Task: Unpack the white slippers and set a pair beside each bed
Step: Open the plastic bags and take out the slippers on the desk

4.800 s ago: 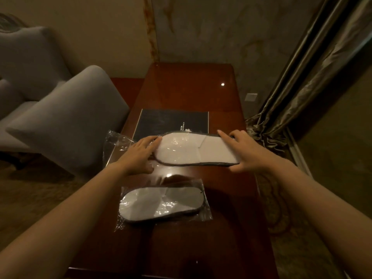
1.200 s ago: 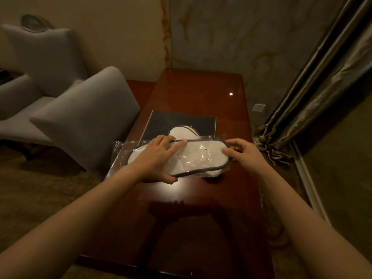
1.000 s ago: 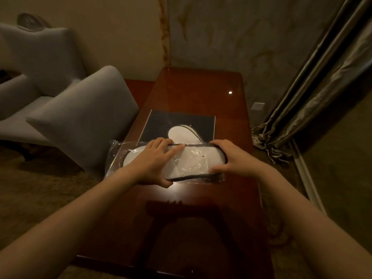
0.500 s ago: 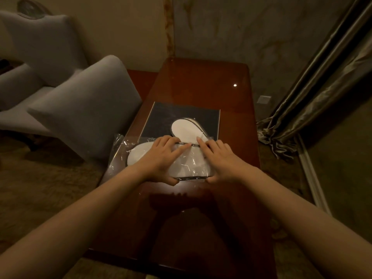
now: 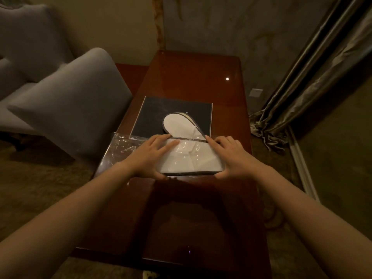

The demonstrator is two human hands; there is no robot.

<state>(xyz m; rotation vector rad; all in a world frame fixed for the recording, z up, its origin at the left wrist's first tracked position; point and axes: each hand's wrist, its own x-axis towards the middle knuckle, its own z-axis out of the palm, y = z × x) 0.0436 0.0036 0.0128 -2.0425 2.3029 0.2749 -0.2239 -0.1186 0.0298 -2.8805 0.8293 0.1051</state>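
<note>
Both hands work on the wrapped slippers (image 5: 191, 158) at the middle of the table (image 5: 193, 77). The left hand (image 5: 149, 158) lies over the pack's left end, fingers spread on top and thumb curled under the near edge, so it is clamped on the pack. The right hand (image 5: 229, 156) grips the right end the same way, fingers on top, thumb at the near corner. The clear wrap (image 5: 120, 146) trails off to the left, loose and crinkled. 1 bare slipper (image 5: 179, 125) lies just beyond, on a dark folder (image 5: 153, 115), its right end hidden behind the pack. The likely step is drawing the slippers out of the wrap. The risks look small: the thin film could cling and drag the slippers sideways, the pack could knock the bare slipper off the folder, or a sharp tug could send the wrap over the table's left edge, toward the chair (image 5: 70, 101). No bed is in view.
</note>
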